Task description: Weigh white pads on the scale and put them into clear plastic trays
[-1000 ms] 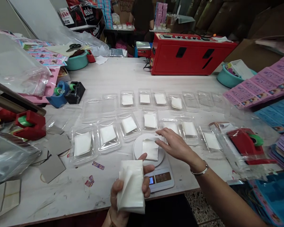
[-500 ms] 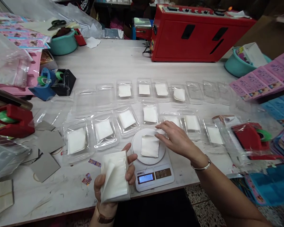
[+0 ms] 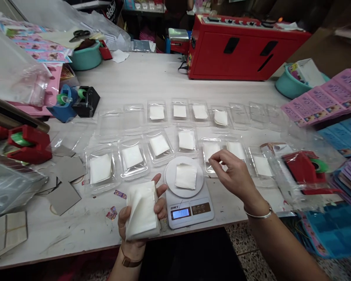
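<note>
"Sheet stack (image 3: 144,210): where is it?"
"Over the tabletop's (image 3: 134,84) near edge, beside the scale (image 3: 190,201); left hand's (image 3: 132,245) half-closed grip clasps its sides."
"Right hand (image 3: 232,171)?"
"Fingers curled; I can't tell whether tips meet or pinch anything."
"Handling?"
"Likely light, soft, prone to slide; take both edges, sparing the loose front flap (image 3: 133,220)."

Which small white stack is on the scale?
The stack on the round plate, between left hand and right hand; the left hand holds a thicker stack, and the others lie in clear trays.
</note>
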The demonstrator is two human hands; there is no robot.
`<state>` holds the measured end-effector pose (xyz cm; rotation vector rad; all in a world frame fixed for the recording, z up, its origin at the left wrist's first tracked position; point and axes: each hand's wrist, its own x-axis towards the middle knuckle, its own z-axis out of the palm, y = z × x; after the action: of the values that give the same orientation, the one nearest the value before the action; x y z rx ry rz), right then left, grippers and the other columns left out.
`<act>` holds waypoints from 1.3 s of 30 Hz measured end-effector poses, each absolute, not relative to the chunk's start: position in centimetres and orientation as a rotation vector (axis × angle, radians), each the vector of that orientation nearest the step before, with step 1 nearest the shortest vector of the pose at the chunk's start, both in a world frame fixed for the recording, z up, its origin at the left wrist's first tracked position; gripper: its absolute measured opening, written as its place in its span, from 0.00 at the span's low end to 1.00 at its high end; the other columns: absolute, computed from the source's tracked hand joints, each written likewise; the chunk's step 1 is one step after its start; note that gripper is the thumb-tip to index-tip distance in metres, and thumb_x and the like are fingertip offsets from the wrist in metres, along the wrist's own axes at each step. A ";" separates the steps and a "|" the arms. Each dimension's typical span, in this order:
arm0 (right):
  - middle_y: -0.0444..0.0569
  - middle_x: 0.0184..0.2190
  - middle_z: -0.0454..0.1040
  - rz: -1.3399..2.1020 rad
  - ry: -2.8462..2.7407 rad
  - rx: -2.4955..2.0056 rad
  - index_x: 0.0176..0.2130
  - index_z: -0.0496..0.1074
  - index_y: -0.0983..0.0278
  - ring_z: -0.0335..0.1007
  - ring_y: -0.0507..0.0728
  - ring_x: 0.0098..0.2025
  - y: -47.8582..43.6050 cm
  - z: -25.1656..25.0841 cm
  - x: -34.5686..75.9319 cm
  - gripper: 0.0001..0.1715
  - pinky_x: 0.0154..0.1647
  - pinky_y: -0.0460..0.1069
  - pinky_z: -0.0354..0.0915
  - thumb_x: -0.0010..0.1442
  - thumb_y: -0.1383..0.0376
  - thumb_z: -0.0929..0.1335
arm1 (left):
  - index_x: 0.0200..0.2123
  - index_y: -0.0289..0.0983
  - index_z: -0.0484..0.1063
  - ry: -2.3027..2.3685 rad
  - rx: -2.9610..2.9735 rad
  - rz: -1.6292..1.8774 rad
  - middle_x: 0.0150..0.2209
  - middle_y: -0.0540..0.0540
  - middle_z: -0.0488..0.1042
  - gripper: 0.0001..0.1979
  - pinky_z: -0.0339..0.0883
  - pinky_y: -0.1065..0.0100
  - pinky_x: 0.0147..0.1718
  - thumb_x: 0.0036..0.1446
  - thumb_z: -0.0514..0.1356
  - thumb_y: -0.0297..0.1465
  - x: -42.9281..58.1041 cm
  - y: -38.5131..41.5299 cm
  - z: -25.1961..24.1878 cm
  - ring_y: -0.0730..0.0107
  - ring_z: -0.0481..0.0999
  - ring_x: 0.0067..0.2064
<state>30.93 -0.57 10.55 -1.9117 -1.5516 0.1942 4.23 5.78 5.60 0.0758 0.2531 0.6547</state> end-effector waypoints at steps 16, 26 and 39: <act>0.45 0.27 0.68 0.079 -1.382 -1.833 0.30 0.66 0.61 0.64 0.54 0.30 -7.5 11.5 27.7 0.12 0.32 0.50 0.62 0.66 0.62 0.64 | 0.68 0.32 0.39 0.197 0.073 0.642 0.51 0.35 0.74 0.51 0.68 0.66 0.37 0.47 0.65 0.35 2.8 2.6 6.2 0.68 0.70 0.36; 0.52 0.36 0.74 0.203 -1.888 -1.515 0.45 0.71 0.62 0.68 0.59 0.37 -9.1 13.1 19.3 0.13 0.36 0.54 0.66 0.61 0.60 0.70 | 0.62 0.33 0.61 0.407 0.139 0.534 0.47 0.39 0.77 0.36 0.70 0.63 0.40 0.50 0.63 0.37 6.4 -1.2 6.4 0.60 0.77 0.40; 0.44 0.27 0.66 0.894 -1.243 -1.609 0.28 0.70 0.63 0.63 0.52 0.31 -7.2 12.0 19.6 0.13 0.30 0.46 0.61 0.63 0.60 0.67 | 0.64 0.38 0.58 0.454 0.293 0.643 0.49 0.40 0.76 0.42 0.66 0.57 0.48 0.46 0.67 0.36 7.6 -2.1 6.8 0.51 0.75 0.48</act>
<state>19.56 -7.25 11.97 -1.6086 -1.2430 0.8940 7.56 -2.05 6.78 0.2930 0.4543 0.6432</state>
